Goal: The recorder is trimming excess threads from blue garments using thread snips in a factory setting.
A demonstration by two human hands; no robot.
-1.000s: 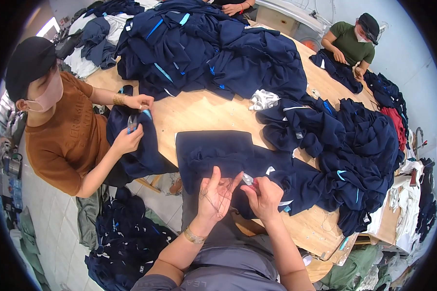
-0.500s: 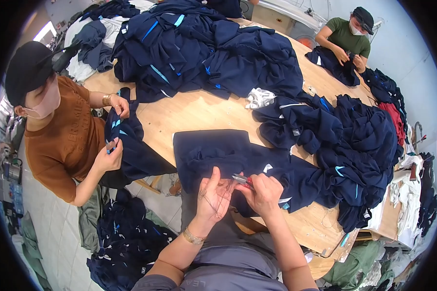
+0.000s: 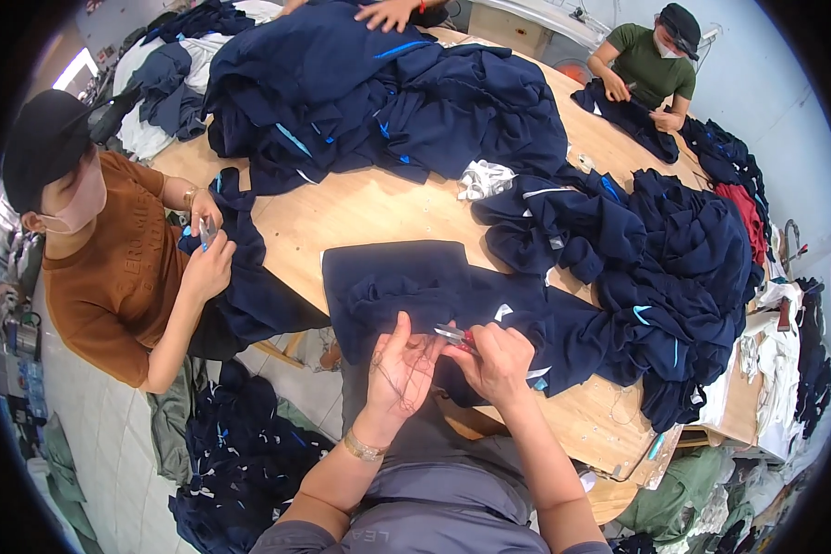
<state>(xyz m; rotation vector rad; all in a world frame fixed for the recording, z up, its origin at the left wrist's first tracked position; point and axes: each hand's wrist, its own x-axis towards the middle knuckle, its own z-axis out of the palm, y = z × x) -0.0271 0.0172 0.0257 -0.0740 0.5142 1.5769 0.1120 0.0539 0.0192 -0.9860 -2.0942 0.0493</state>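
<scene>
Down at the lower middle of the frame, the left hand (image 3: pixel 399 369) is pinching the edge of a navy garment (image 3: pixel 415 286) spread flat on the wooden table (image 3: pixel 360 208), loose threads trailing over the palm. Right beside it, the right hand (image 3: pixel 497 362) is clenched around small thread snips (image 3: pixel 454 335), tips pointing left toward the left fingers. At the right of the frame sits a big pile of navy clothes (image 3: pixel 656 258). At the left, a person in a brown shirt (image 3: pixel 111 277) handles another dark piece.
</scene>
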